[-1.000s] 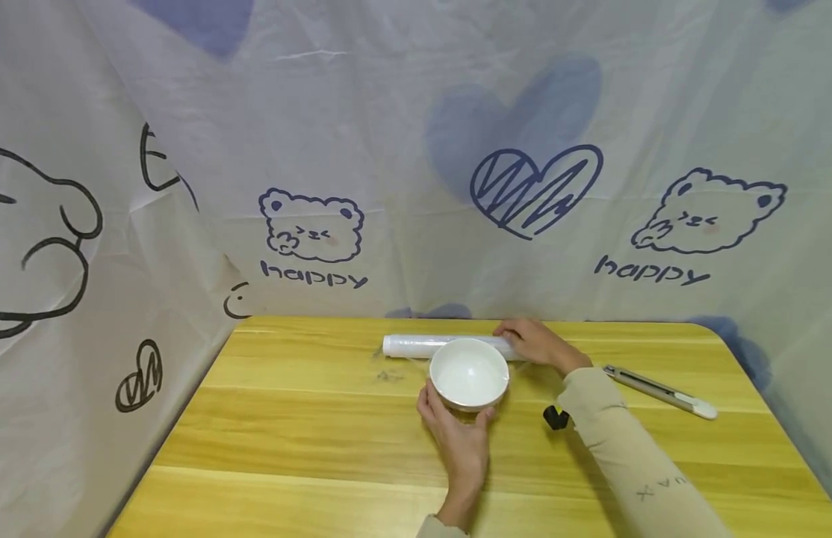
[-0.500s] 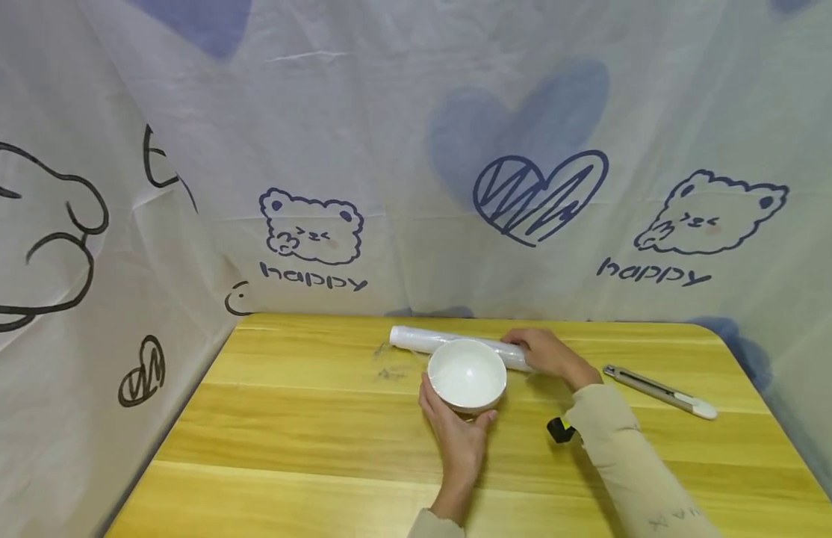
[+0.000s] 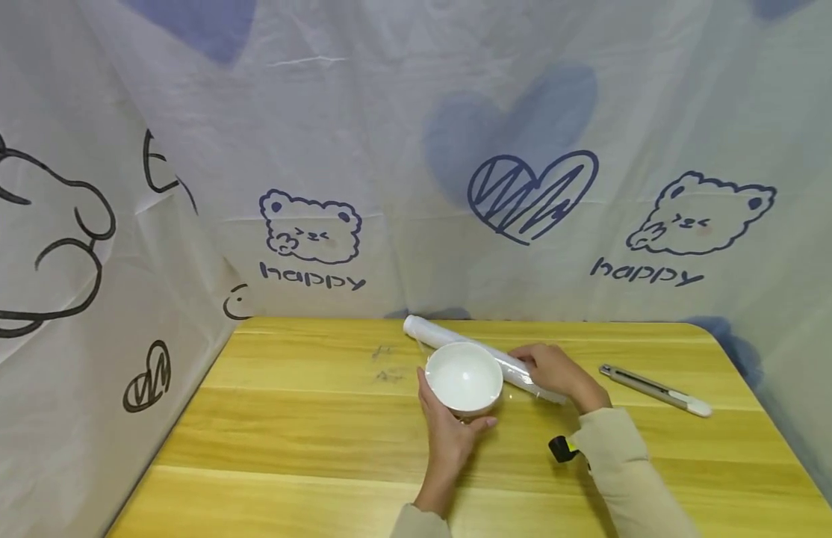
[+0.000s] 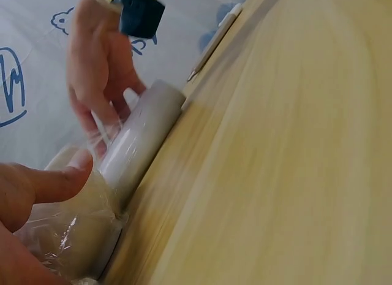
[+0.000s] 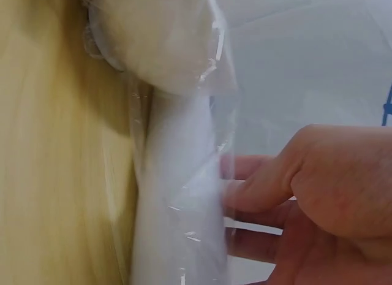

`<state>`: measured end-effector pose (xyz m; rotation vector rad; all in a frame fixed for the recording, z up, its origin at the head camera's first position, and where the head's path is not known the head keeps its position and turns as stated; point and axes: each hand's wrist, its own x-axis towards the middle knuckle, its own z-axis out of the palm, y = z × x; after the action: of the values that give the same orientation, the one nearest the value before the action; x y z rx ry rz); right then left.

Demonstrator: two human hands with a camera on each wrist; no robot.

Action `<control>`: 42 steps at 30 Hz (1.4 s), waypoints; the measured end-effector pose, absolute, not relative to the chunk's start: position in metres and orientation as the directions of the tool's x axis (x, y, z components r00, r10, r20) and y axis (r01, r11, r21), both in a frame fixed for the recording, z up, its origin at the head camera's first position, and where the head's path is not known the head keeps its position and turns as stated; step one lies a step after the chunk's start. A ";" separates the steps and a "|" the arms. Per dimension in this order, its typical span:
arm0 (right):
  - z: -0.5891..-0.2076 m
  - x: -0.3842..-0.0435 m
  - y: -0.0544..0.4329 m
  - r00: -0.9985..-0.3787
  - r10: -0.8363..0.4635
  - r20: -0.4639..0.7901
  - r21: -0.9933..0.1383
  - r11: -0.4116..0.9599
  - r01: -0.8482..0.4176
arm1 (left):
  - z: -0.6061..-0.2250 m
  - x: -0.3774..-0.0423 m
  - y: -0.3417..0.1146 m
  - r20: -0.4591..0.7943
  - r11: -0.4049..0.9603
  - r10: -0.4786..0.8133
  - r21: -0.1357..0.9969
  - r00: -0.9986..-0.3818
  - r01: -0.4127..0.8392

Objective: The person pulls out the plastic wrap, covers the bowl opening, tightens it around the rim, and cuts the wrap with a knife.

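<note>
A white bowl (image 3: 464,379) sits near the middle of the table, and my left hand (image 3: 448,439) holds its near side, thumb and fingers spread around it. Clear cling film is wrapped over the bowl, wrinkled at the side in the left wrist view. Behind the bowl, a white roll of cling film (image 3: 438,335) lies slantwise, its right end nearer me. My right hand (image 3: 562,377) grips the roll's right part, thumb and fingertips against its side in the right wrist view. A loose sheet of film (image 5: 226,113) stretches between roll and bowl. The bowl hides part of the roll.
A utility knife (image 3: 654,390) lies to the right of my right hand on the wooden table (image 3: 308,448). A black and yellow object (image 3: 562,449) shows beside the right sleeve. A printed cloth (image 3: 402,149) hangs behind the table's back edge.
The roll has swung from nearly level to a slant, its right end coming toward me and its left end shifting back and right. My right hand moved with it; the bowl barely shifted.
</note>
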<state>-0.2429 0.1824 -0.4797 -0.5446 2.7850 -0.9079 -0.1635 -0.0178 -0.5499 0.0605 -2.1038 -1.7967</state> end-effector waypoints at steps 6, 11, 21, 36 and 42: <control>-0.478 -0.231 0.183 -0.924 -0.366 -0.105 -0.626 0.747 -0.225 | -0.552 -0.169 -0.029 0.282 0.202 -0.227 0.950 -0.932 0.238; -0.476 -0.223 0.185 -0.930 -0.335 -0.149 -0.640 0.750 -0.167 | -0.552 -0.172 -0.037 0.286 0.230 -0.159 0.942 -0.945 0.246; -0.475 -0.207 0.185 -0.939 -0.298 -0.171 -0.683 0.723 -0.105 | -0.552 -0.181 -0.058 0.246 0.216 -0.006 0.947 -0.969 0.239; -0.472 -0.193 0.185 -0.922 -0.330 -0.203 -0.748 0.660 -0.072 | -0.550 -0.202 -0.092 0.163 0.120 0.270 0.972 -0.949 0.202; -0.474 -0.187 0.182 -0.917 -0.334 -0.220 -0.772 0.634 -0.046 | -0.546 -0.210 -0.103 0.126 0.132 0.353 0.974 -0.927 0.182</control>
<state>-0.1875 0.1815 -0.4738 -0.3035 2.5151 -1.1743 -0.2099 -0.1028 -0.5457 -0.5865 -2.4605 -2.0826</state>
